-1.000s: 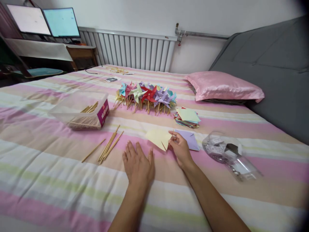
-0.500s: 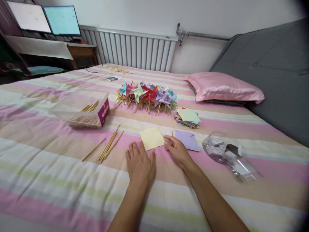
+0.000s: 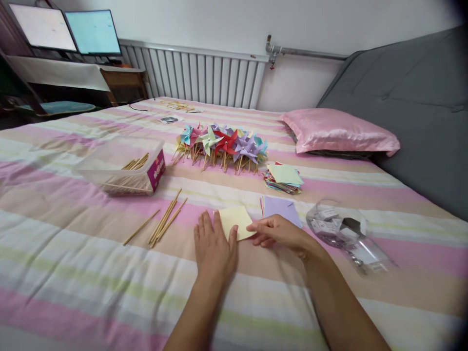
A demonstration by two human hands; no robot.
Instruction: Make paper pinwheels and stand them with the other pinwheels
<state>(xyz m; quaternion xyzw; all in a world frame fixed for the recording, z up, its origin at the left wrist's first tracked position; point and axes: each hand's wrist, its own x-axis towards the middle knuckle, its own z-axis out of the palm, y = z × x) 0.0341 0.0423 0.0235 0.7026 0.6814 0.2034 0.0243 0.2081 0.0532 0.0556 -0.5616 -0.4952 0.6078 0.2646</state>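
A pale yellow paper square (image 3: 237,219) lies on the striped bedspread in front of me. My left hand (image 3: 214,243) rests flat with fingers stretched, its index finger and thumb over the paper's left and lower edges. At the paper's right corner, my right hand (image 3: 276,231) has thumb and index finger closed on the edge, the other fingers curled under. Partly behind that hand sits a small stack of paper squares with a purple one (image 3: 280,208) on top. Left of my left hand lie several thin wooden sticks (image 3: 166,219).
A clear plastic box (image 3: 120,170) of sticks stands left. Finished paper pinwheels (image 3: 223,144) cluster farther back. Right of them is a stack of coloured paper (image 3: 283,176). Clear plastic containers (image 3: 345,234) with small parts lie at right, a pink pillow (image 3: 338,131) beyond.
The yellow paper has shifted slightly right and toward me. My right hand has turned, its wrist swinging out to the right, and its fingers have moved lower on the paper's right side.
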